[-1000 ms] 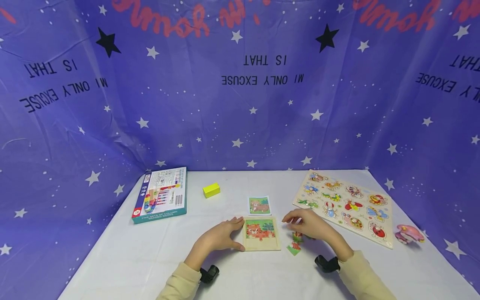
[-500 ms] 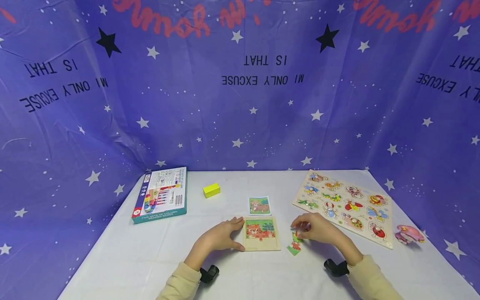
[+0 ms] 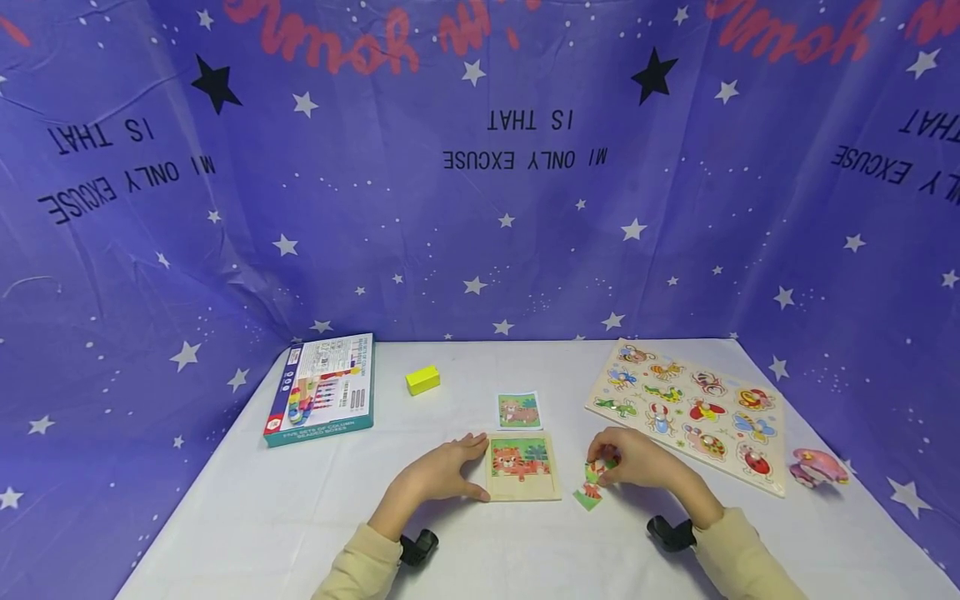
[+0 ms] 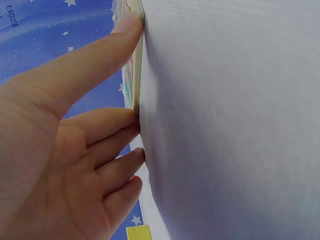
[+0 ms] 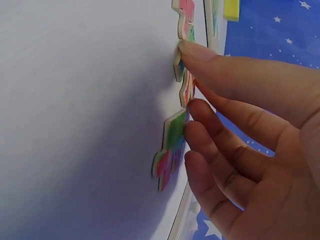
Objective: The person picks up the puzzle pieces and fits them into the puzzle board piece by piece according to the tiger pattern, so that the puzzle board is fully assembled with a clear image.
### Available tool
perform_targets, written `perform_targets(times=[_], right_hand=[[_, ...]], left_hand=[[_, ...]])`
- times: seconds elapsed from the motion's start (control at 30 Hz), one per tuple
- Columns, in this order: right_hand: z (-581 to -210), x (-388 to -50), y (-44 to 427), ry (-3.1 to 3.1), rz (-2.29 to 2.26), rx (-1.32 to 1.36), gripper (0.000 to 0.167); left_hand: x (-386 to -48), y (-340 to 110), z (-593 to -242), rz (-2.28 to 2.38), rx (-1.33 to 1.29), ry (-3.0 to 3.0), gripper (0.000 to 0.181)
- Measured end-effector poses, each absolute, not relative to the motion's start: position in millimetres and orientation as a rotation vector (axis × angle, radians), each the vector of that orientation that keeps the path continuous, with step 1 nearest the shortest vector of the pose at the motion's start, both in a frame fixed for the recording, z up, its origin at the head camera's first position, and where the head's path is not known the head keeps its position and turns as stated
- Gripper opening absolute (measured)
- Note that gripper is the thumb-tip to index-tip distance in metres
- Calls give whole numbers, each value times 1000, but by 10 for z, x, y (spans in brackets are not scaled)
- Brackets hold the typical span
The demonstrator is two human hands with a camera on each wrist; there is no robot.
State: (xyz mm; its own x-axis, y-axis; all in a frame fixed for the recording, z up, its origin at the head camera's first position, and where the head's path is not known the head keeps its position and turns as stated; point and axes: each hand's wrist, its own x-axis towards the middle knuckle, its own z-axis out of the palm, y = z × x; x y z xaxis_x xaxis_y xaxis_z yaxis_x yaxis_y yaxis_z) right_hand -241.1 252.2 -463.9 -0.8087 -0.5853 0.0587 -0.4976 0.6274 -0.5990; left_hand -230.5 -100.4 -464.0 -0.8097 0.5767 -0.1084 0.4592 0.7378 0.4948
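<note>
Along the left edge of a wooden puzzle tray (image 3: pixel 522 492), the left hand (image 3: pixel 435 473) rests its thumb and fingertips, fingers extended. Tiger pieces fill the tray's upper part; its lower part shows bare wood. To the tray's right, the right hand (image 3: pixel 637 458) pinches a puzzle piece (image 5: pixel 178 67) between thumb and index finger, low over the table. Other loose pieces (image 5: pixel 175 130) lie around its fingertips, some partly hidden by the hand. One green and red piece (image 3: pixel 588 498) lies nearer the front. A tiger picture card (image 3: pixel 518 411) lies just behind the tray.
A boxed bead set (image 3: pixel 322 392) lies at the left, with a yellow block (image 3: pixel 423 381) to its right. At the right lie an insect peg board (image 3: pixel 686 417) and a pink toy (image 3: pixel 819 468). Purple star-printed cloth (image 3: pixel 480 208) stands behind the white table.
The right hand has moved right, away from the tray and over the loose pieces, and now pinches one. The left hand and the tray have stayed put.
</note>
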Motion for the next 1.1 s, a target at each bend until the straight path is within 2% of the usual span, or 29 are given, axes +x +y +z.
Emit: perform_targets(times=[0.67, 0.9, 1.1], right_hand=[[-4603, -2426, 2493, 2649, -925, -938, 26], [-4660, -2458, 2510, 2656, -970, -915, 34], [-4665, -2457, 2521, 2690, -941, -942, 30]], left_hand=[[-2304, -1005, -4633, 664, 819, 2692, 89], [-2313, -1005, -4633, 662, 808, 2691, 90], [-2305, -1007, -4629, 664, 801, 2687, 90]])
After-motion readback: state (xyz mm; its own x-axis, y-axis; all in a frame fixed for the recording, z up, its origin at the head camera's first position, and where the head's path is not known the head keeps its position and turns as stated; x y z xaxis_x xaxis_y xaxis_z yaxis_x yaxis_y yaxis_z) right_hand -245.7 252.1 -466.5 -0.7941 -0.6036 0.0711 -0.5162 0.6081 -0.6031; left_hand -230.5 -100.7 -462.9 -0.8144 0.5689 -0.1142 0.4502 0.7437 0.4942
